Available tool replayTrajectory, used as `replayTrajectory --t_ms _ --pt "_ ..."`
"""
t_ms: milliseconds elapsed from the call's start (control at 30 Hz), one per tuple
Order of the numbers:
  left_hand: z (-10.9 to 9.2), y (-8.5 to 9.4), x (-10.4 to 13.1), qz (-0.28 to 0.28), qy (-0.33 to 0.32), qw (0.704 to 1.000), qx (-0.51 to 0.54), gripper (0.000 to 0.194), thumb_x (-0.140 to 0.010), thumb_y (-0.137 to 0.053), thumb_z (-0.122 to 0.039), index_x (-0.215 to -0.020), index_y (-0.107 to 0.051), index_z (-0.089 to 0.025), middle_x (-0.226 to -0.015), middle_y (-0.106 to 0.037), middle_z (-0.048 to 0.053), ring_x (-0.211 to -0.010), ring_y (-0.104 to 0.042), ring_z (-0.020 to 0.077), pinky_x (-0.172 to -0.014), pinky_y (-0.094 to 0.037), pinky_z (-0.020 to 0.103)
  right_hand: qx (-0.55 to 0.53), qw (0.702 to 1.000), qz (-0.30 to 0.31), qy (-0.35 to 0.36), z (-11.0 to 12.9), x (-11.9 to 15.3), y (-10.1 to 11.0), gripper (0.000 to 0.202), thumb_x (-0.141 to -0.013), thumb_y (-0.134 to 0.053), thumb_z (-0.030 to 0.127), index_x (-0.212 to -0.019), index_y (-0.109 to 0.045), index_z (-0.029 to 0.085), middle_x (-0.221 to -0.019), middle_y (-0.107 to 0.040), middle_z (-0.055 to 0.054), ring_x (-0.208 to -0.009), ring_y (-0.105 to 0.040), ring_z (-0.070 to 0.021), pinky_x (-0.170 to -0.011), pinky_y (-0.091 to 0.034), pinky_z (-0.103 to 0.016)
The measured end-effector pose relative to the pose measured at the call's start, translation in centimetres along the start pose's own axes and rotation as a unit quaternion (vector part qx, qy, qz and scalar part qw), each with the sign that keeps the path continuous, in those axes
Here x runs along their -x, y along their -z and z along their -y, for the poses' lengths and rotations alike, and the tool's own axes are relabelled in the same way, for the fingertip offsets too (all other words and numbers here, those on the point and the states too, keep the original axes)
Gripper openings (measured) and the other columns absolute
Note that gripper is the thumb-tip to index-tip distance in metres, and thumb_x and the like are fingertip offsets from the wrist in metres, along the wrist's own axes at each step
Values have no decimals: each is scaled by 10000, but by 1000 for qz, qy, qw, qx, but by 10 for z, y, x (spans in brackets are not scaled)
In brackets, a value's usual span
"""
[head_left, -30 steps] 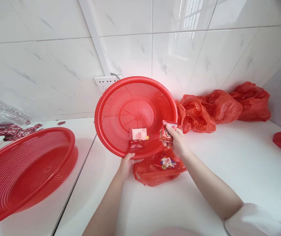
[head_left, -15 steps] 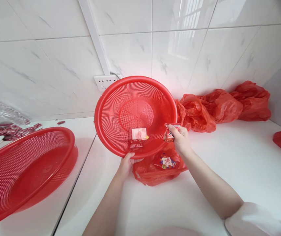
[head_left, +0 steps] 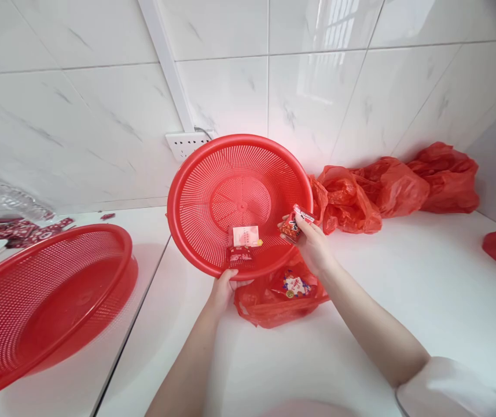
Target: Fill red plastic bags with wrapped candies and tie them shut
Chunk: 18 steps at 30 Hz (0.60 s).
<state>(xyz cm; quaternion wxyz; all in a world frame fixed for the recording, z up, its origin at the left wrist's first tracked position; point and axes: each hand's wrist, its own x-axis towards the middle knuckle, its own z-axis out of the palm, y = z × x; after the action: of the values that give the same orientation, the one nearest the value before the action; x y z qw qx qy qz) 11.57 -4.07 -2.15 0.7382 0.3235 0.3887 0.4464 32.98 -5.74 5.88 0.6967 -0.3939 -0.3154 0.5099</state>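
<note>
- Red plastic, perforated and round, the tilted basket point(head_left: 195, 197) is the landmark; its opening faces the camera.
- The left hand point(head_left: 225, 289) grips the basket's near rim, thumb over the edge, fingers mostly hidden beneath.
- The right hand point(head_left: 313, 246) is closed on a small red packet point(head_left: 291, 227), pinched at the basket's right rim.
- Inside the basket, low on its near side, lie a pale pink packet point(head_left: 246, 236) and a dark red packet point(head_left: 241, 255), close together.
- Just below the basket, an open red bag point(head_left: 265, 313) holds a printed packet point(head_left: 295, 285).
- Right of the basket, bunched red bags point(head_left: 395, 188) line the tiled wall point(head_left: 312, 104).
- Left of the basket is a second red basket point(head_left: 74, 289), with patterned packets point(head_left: 35, 233) and a clear bottle point(head_left: 22, 200) behind it.
- Behind the basket's upper left rim, a white socket strip point(head_left: 182, 146) is partly covered.
</note>
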Motion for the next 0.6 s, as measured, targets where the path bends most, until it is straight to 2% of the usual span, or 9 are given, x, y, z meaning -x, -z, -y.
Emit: replayTrajectory --t_ms 133,300,433,600 --pt "0 0 -1 -10 5 1000 -2 318 -649 -653 -240 -928 -704 -96 -922 -746 102 -872 -702 295 -767 -586 412 1 1000 -7 7 -2 0 1 319 -745 -712 477 -918 -702 209 -772 -683 -5 -705 -632 -139 -606 -493 -233" --pt "0 0 -1 -10 4 1000 -6 327 -644 -653 -240 -932 -700 -91 -929 -746 101 -882 -700 295 -748 -592 396 11 999 -1 36 -6 -2 1 278 -761 -713 455 -871 -719 200 -803 -696 -5 -737 -619 -124 -748 -492 -241" --pt "0 -1 -1 -6 5 1000 -9 318 -652 -643 -237 -927 -698 -87 -920 -748 107 -884 -702 296 -784 -586 412 4 1000 6 18 -6 -2 0 292 -754 -715 449 -878 -728 184 -806 -699 -23 -748 -616 -138 -736 -499 -252" --pt "1 0 -1 6 1 1000 -6 305 -678 -631 -241 -936 -694 -91 -933 -747 116 -891 -703 297 -813 -576 433 38 999 -10 2 -4 0 1 235 -717 -722 402 -736 -707 169 -767 -691 -28 -723 -602 -142 -675 -482 -236"
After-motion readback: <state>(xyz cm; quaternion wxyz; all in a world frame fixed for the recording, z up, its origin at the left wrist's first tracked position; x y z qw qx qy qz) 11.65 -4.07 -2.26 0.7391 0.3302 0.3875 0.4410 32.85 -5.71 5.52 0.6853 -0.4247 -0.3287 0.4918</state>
